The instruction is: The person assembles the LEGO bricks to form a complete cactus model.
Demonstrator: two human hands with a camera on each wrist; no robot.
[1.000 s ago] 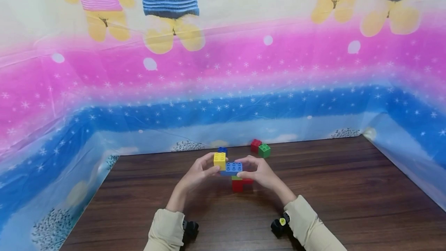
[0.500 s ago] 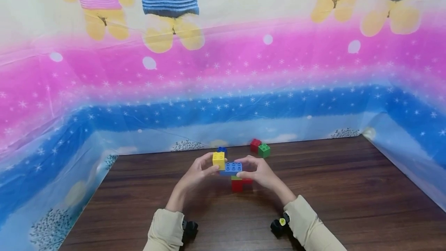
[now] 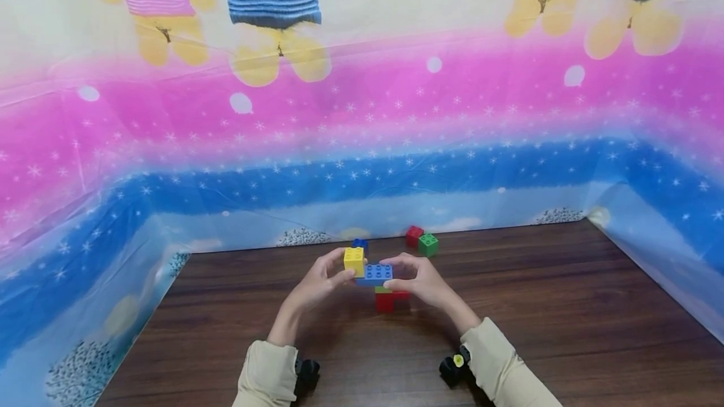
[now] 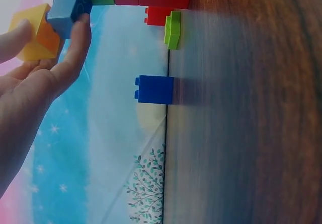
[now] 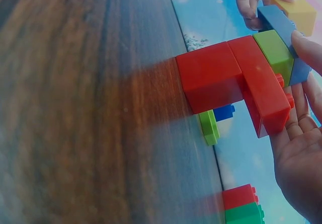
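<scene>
A stack of toy building bricks stands on the table. At its bottom sits a red brick (image 5: 209,75), with a longer red brick (image 5: 264,85) above it. A light green brick (image 5: 274,55) comes over that, then a long blue brick (image 3: 378,274). On the blue brick's left end is a yellow brick (image 3: 354,260). My left hand (image 3: 317,281) pinches the yellow brick between thumb and fingers, one finger touching the blue brick. My right hand (image 3: 424,280) holds the blue brick's right end between thumb and fingers.
Behind the stack are a dark blue brick (image 4: 156,89) and a light green brick (image 4: 173,30). Farther back stand a red brick (image 3: 414,235) and a green brick (image 3: 428,244), side by side. A patterned cloth (image 3: 362,174) rises along the back and sides of the wooden table (image 3: 537,306).
</scene>
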